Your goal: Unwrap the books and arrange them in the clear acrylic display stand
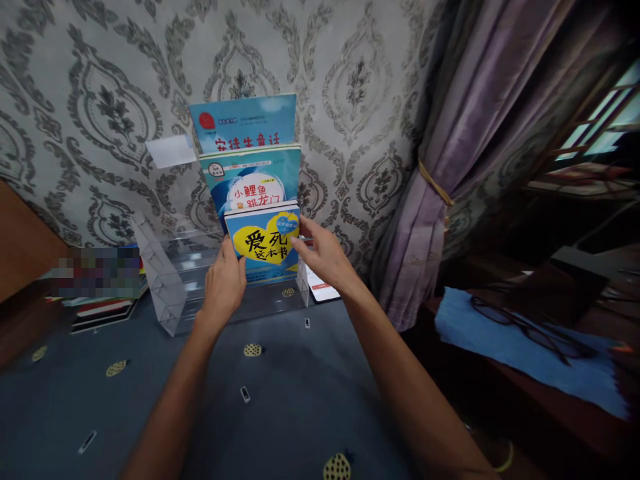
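Note:
A blue book point(263, 247) with a yellow heart on its cover stands upright between my hands. My left hand point(225, 280) grips its left edge, fingers partly hidden behind it. On the opposite edge, near the top corner, my right hand point(320, 250) holds it between thumb and fingers. Beneath and around it is a clear acrylic tiered book rack point(160, 280). Behind the heart book rises a teal book point(213, 183) with red lettering in a white circle. Farthest back and highest is a light-blue book point(245, 120) with red characters.
A stack of books point(103, 310) lies left of the rack. A phone point(323, 287) leans by the rack's right end. To the right hang a tied purple curtain point(415, 247) and a blue cloth point(525, 363) with eyeglasses point(530, 327) on it. Patterned wallpaper point(350, 87) backs the table.

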### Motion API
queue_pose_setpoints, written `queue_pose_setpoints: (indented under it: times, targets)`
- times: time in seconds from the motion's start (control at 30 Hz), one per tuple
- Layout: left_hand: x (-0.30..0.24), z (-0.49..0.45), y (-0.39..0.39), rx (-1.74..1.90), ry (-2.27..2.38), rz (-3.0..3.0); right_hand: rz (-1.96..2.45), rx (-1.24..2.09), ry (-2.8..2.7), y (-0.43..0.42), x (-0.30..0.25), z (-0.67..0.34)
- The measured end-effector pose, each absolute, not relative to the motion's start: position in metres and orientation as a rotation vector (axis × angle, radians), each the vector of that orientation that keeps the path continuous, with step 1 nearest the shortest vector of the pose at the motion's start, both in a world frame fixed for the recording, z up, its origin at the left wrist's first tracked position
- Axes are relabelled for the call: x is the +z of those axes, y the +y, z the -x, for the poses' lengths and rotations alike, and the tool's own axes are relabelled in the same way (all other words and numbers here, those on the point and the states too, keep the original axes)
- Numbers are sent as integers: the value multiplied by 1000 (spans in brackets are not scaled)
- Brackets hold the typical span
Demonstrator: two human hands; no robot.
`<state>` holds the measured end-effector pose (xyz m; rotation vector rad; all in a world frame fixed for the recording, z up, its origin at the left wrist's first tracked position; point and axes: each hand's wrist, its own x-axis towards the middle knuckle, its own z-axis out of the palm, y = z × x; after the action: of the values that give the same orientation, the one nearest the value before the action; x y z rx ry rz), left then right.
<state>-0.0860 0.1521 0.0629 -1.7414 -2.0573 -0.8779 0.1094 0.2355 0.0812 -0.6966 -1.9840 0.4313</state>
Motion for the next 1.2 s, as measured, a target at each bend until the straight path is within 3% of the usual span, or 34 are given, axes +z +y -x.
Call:
queue_pose_setpoints:
  times: [0.53, 0.97, 1.2]
  targets:
    - [66, 92, 150, -1016, -2009, 1792, 752, 279, -1744, 218, 93, -110]
    - [65, 92, 152, -1022, -2041, 1790, 676, 346, -2114, 210, 89, -96]
    - [66, 91, 150, -1009, -2053, 1784, 816, 348, -2046, 222, 85, -106]
